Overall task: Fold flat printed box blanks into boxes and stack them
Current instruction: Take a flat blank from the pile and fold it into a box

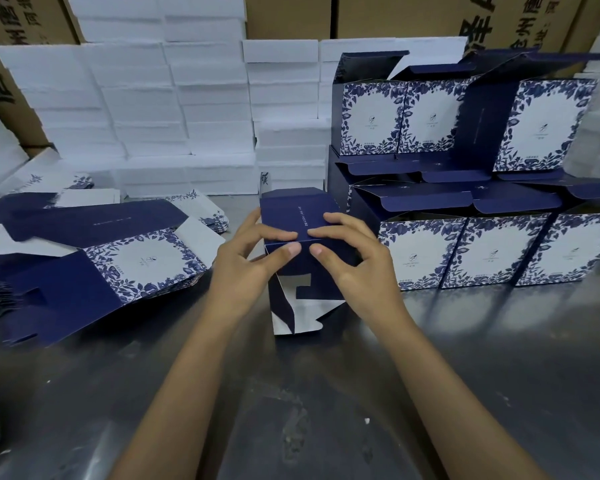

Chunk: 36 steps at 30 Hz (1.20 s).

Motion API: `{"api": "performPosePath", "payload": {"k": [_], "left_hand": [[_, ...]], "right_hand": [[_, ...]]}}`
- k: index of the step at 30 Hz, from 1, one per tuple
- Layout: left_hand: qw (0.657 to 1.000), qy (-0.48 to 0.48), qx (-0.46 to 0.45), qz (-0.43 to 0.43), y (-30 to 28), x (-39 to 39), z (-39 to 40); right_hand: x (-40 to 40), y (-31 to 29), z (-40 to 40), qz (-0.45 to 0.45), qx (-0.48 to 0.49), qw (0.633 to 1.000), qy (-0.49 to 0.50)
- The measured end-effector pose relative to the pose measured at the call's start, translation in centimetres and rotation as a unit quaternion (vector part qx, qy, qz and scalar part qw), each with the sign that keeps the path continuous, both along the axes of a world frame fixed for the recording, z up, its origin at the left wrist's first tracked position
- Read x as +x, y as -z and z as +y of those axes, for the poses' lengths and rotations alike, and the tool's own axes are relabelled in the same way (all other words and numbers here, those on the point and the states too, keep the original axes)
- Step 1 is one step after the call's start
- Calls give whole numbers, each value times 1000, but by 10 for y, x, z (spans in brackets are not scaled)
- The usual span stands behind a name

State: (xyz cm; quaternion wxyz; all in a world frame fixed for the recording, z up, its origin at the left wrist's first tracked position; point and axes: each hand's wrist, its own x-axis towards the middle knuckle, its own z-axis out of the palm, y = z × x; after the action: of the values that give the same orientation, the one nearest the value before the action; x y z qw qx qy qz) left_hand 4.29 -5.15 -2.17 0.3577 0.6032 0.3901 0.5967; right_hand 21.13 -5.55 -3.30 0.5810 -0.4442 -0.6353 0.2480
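Holding a half-folded navy box (pixel 297 216) with both hands at the middle of the desk (pixel 326 393).
Left hand (pixel 246 268) and right hand (pixel 354 261) pinch its top fold, fingers above, thumbs below; bottom flaps hang unfolded. Flat blanks (pixel 94 258) lie at the left edge, folded boxes (pixel 465 202) stacked at the right, white foam blocks (pixel 146 109) behind.

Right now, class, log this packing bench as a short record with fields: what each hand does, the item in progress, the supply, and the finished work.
Left hand: grips the navy cardboard box, fingers on its top fold
Right hand: grips the same box
Box state: half folded, bottom flaps loose
Supply: pile of flat navy-and-floral printed blanks, left of box
Finished: stacked floral boxes, right, lids open
Surface: grey metal table
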Motion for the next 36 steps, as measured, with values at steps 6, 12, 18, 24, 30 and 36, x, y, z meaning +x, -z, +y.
{"api": "performPosePath", "payload": {"k": [6,12,18,24,30,36], "left_hand": [[1000,-11,3,29,0,-2,2],[999,16,-10,33,1,-11,5],[1000,-12,17,6,-1,-13,5],[985,-152,-47,-71,3,-33,11],[957,-83,-215,-179,8,-24,15],[912,46,-407,-4,14,-21,12]], "right_hand": [[-8,-2,0,4,25,999,36],[-2,-4,-2,12,-20,1000,-7],[-2,0,-1,14,-38,997,-65],[-7,8,3,55,-196,978,-55],[-9,8,4,88,-202,968,-120],[-6,0,3,26,-95,990,-100]]}}
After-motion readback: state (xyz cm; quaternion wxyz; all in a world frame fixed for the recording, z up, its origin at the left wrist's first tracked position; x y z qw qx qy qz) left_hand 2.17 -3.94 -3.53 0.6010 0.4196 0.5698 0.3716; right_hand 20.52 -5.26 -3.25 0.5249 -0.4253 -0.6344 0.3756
